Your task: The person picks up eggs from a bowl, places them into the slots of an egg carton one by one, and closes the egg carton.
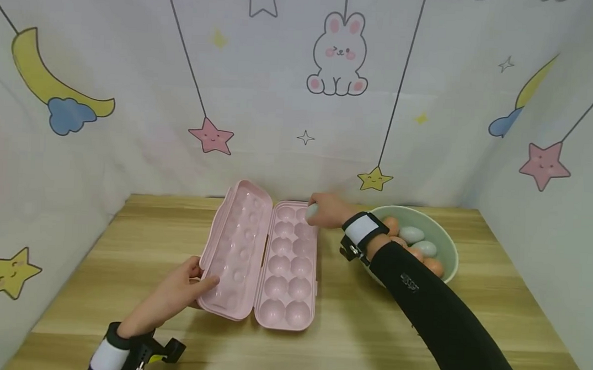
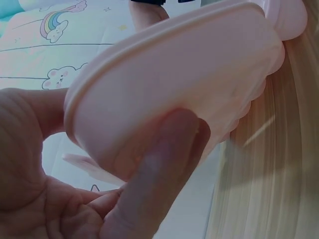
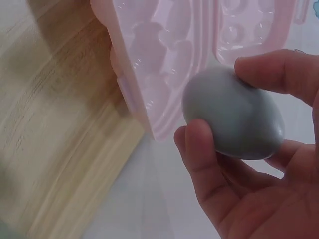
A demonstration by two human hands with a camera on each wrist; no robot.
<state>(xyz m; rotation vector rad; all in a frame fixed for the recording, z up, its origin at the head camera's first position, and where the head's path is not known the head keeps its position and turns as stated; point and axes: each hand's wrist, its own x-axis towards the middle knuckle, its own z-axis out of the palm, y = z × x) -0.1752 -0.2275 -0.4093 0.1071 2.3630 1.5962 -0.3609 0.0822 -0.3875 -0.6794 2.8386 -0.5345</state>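
A pink egg carton (image 1: pixel 279 265) lies on the table with its hinged lid (image 1: pixel 239 249) raised on the left; the cups that show hold no eggs. My left hand (image 1: pixel 177 287) grips the lid's near left edge, thumb on its inner face. In the left wrist view, fingers curl round the lid's end (image 2: pixel 164 84). Over the carton's far right corner, my right hand (image 1: pixel 331 210) holds a pale grey-green egg (image 3: pixel 232 113) between thumb and fingers. The right wrist view shows that egg above the carton's end.
To the right stands a pale green bowl (image 1: pixel 448 244) with several brown and pale green eggs (image 1: pixel 425 248), partly covered by my right forearm. A printed curtain (image 1: pixel 280 96) hangs right behind the wooden table (image 1: pixel 369 343) and along both sides.
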